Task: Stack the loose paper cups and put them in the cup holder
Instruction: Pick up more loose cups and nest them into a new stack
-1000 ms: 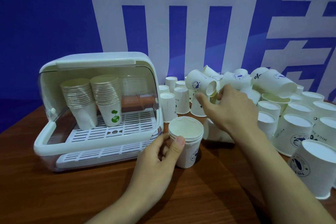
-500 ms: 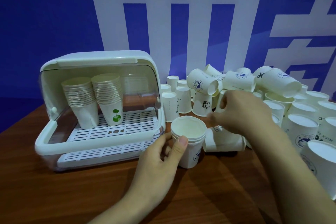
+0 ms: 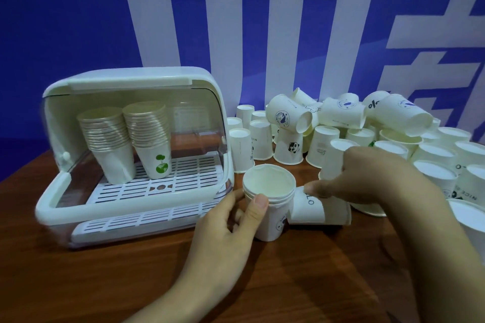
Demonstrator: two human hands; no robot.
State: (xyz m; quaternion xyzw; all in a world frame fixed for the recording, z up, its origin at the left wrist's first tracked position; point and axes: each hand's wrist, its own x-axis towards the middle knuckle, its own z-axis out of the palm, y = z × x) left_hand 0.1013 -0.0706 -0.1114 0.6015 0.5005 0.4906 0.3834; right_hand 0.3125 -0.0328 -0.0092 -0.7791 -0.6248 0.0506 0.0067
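A brown wooden table (image 3: pixel 78 283) stands before a blue-and-white wall (image 3: pixel 65 21). The left hand (image 3: pixel 225 225) grips an upright short stack (image 3: pixel 269 200) of white cups; just right, the right hand (image 3: pixel 367 178) pinches an inverted cup (image 3: pixel 334 161).

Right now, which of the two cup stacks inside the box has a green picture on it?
The right-hand stack in the cup holder: its bottom cup shows a green plant picture. The left stack beside it looks plain white.
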